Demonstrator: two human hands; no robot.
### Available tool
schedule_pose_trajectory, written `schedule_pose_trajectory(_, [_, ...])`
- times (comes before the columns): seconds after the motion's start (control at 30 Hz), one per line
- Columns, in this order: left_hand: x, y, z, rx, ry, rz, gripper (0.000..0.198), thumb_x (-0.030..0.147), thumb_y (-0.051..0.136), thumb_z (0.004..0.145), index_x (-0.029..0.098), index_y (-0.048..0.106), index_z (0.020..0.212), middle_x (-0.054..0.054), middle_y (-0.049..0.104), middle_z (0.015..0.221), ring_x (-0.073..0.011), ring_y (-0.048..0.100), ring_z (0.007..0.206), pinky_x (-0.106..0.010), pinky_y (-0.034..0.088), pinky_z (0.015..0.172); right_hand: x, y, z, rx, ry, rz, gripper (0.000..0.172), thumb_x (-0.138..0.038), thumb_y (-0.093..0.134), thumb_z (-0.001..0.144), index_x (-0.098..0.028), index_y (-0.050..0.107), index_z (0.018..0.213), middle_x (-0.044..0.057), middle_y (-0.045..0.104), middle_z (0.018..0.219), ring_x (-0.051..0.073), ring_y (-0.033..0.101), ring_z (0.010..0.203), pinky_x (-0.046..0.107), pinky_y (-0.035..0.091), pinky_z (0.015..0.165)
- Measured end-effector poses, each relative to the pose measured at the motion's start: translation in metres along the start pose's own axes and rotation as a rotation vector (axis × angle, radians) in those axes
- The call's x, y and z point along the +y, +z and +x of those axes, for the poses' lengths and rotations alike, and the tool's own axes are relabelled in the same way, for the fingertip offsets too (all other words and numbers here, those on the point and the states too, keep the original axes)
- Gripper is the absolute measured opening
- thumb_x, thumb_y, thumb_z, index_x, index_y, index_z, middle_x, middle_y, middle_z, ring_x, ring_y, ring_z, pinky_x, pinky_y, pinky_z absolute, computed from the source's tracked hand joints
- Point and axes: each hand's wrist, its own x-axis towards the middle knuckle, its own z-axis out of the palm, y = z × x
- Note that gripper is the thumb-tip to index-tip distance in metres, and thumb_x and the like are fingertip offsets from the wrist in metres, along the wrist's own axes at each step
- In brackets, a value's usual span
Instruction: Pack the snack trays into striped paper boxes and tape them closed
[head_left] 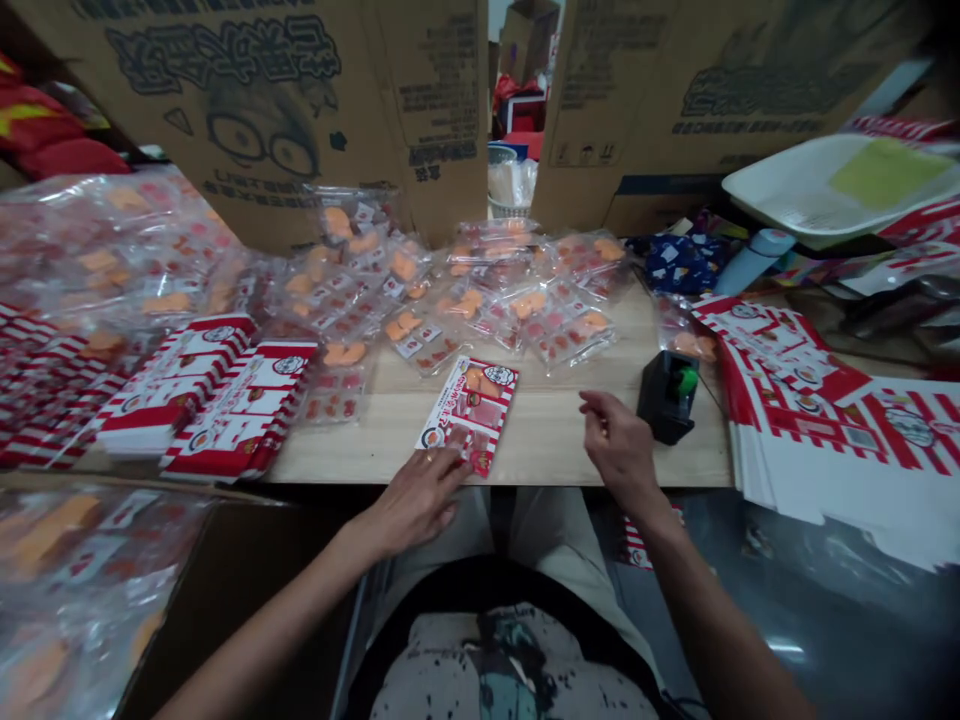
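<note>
Red-and-white box (pixel 471 402) (windowed face up), flat, askew on the table (pixel 555 435)

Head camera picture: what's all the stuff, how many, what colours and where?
table: one, pale wood, middle
striped package: one, red and white, front middle
clear packets: many, orange and red inside, mostly back and left
carton stacks: several, red and white, left
flat cartons: pile, red and white, right
tape dispenser: one, black and green, right
bottle: one, light blue, back right
pouch: one, dark blue, by bottle
tray: one, white, back right
cardboard panels: two, brown, back
basket: one, grey, between panels
left hand: one, bare, on striped package
right hand: one, bare, over table
</note>
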Motion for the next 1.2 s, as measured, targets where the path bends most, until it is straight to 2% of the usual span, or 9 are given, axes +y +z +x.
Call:
schedule_pose_trajectory(0.07, [0.001,0.014,0.003,-0.028,-0.144,-0.002,0.05,0.032,0.051,0.098,0.016,0.047,0.146,-0.02,0.053,0.146,-0.0333,0.05,0.137,-0.051,0.046,0.109,-0.016,0.027,0.014,-0.11,-0.255,-0.123,0.04,-0.02,0.042,0.093,-0.01,0.069,0.121,0.019,0.071,0.122,0.032,0.066,0.113,0.05,0.05,0.1])
schedule_pose_trajectory(0.2, [-0.003,0.04,0.043,-0.088,-0.451,0.091,0.066,0.049,0.045,0.101,0.008,0.039,0.152,-0.024,0.032,0.163,-0.0391,0.028,0.153,-0.058,0.03,0.121,-0.044,0.09,0.038,-0.461,-0.674,-0.23,0.053,-0.028,0.036,0.102,-0.008,0.048,0.149,0.017,0.038,0.161,0.031,0.031,0.151,0.052,0.028,0.123])
schedule_pose_trajectory(0.27, [-0.008,0.053,0.055,-0.163,-0.513,0.104,0.074,0.054,0.043,0.1,0.003,0.037,0.153,-0.026,0.028,0.164,-0.0405,0.023,0.154,-0.058,0.026,0.123,-0.041,0.116,0.043,-0.596,-0.714,-0.242,0.057,-0.03,0.032,0.104,-0.005,0.039,0.154,0.018,0.031,0.164,0.028,0.025,0.154,0.05,0.024,0.125])
schedule_pose_trajectory(0.37, [-0.015,0.065,0.054,-0.189,-0.487,0.1,0.073,0.053,0.04,0.101,0.002,0.036,0.154,-0.025,0.024,0.165,-0.0392,0.018,0.156,-0.055,0.023,0.125,-0.025,0.139,0.041,-0.628,-0.683,-0.222,0.059,-0.033,0.026,0.106,-0.004,0.03,0.158,0.017,0.022,0.167,0.025,0.019,0.156,0.049,0.022,0.126])
schedule_pose_trajectory(0.6, [-0.024,0.063,0.045,-0.178,-0.45,0.049,0.074,0.052,0.04,0.101,0.001,0.033,0.154,-0.025,0.023,0.165,-0.0376,0.017,0.156,-0.052,0.022,0.126,-0.023,0.141,0.034,-0.605,-0.632,-0.246,0.058,-0.033,0.026,0.106,-0.006,0.034,0.157,0.015,0.025,0.166,0.026,0.02,0.156,0.048,0.022,0.125])
schedule_pose_trajectory(0.7, [-0.04,0.052,0.041,-0.223,-0.376,0.008,0.076,0.053,0.039,0.101,0.001,0.03,0.156,-0.025,0.021,0.166,-0.0348,0.017,0.157,-0.05,0.021,0.127,-0.035,0.133,0.04,-0.581,-0.602,-0.275,0.056,-0.032,0.028,0.106,-0.006,0.043,0.153,0.016,0.037,0.162,0.029,0.032,0.151,0.05,0.029,0.121])
schedule_pose_trajectory(0.83, [-0.057,0.038,0.023,-0.267,-0.248,-0.013,0.074,0.048,0.041,0.101,0.006,0.022,0.159,-0.022,0.02,0.167,-0.0305,0.015,0.158,-0.049,0.019,0.127,-0.038,0.122,0.048,-0.581,-0.743,-0.285,0.052,-0.03,0.036,0.103,-0.006,0.049,0.147,0.019,0.049,0.153,0.033,0.044,0.141,0.051,0.038,0.114])
schedule_pose_trajectory(0.97, [-0.048,0.035,0.007,-0.181,-0.29,0.044,0.061,0.035,0.036,0.104,0.005,0.026,0.157,-0.023,0.019,0.167,-0.0293,0.012,0.158,-0.049,0.019,0.128,-0.03,0.124,0.047,-0.598,-0.895,-0.259,0.056,-0.024,0.042,0.099,0.001,0.044,0.149,0.022,0.04,0.159,0.033,0.03,0.151,0.052,0.027,0.123])
schedule_pose_trajectory(1.2, [-0.039,0.044,0.006,-0.132,-0.301,-0.018,0.066,0.036,0.042,0.102,0.004,0.025,0.157,-0.025,0.02,0.166,-0.0315,0.01,0.158,-0.051,0.022,0.127,-0.026,0.134,0.046,-0.597,-0.832,-0.176,0.049,-0.021,0.038,0.101,-0.003,0.053,0.144,0.022,0.051,0.15,0.031,0.045,0.143,0.052,0.033,0.121])
